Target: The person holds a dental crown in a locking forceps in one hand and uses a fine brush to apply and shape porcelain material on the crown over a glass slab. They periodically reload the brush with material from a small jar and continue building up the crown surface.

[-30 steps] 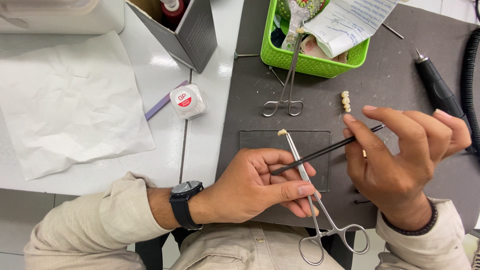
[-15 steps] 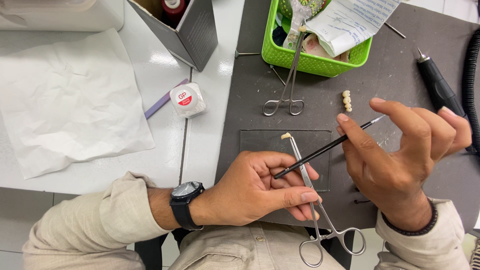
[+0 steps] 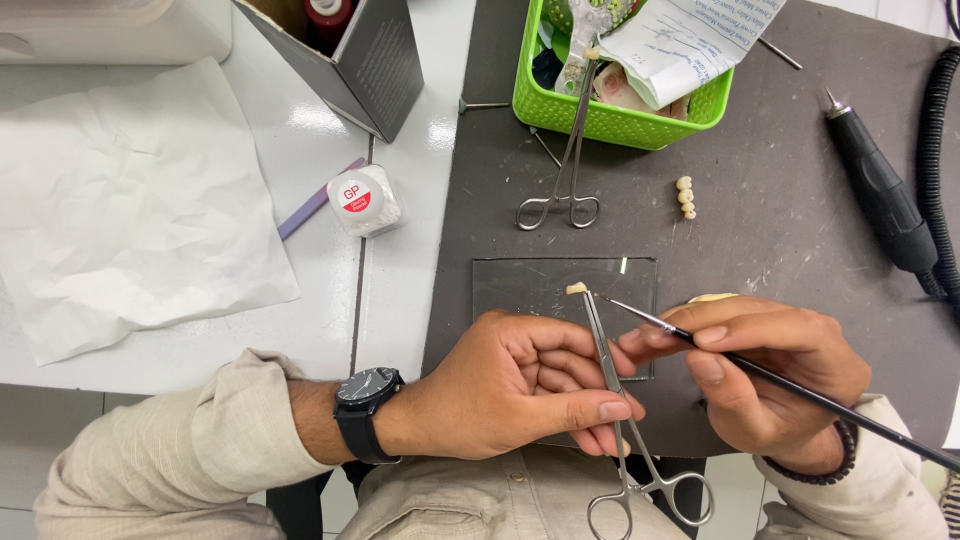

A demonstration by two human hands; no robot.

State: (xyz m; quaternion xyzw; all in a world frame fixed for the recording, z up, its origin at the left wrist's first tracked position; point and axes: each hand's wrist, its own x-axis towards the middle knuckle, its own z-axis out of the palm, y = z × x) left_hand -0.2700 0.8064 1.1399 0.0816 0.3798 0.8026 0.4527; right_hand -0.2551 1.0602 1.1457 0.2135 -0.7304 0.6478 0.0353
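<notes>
Presently the left hand (image 3: 520, 385) is closed around a slim metal forceps (image 3: 610, 390), thumb and fingers pinching its shaft partway along, so the ring handles hang below the grip toward the person's lap. Above the grip, the forceps tip clamps a small cream tooth crown (image 3: 576, 289), which sits over a clear glass slab (image 3: 560, 285) on the dark mat (image 3: 780, 240). Just beside that grip, the right hand (image 3: 770, 375) pinches a thin black brush (image 3: 800, 392) between thumb and fingertips; its fine point reaches up and across to end just short of the crown. Farther beyond both grips lie a second forceps (image 3: 565, 170), a short row of joined crowns (image 3: 685, 197) and a green basket (image 3: 620, 120).
</notes>
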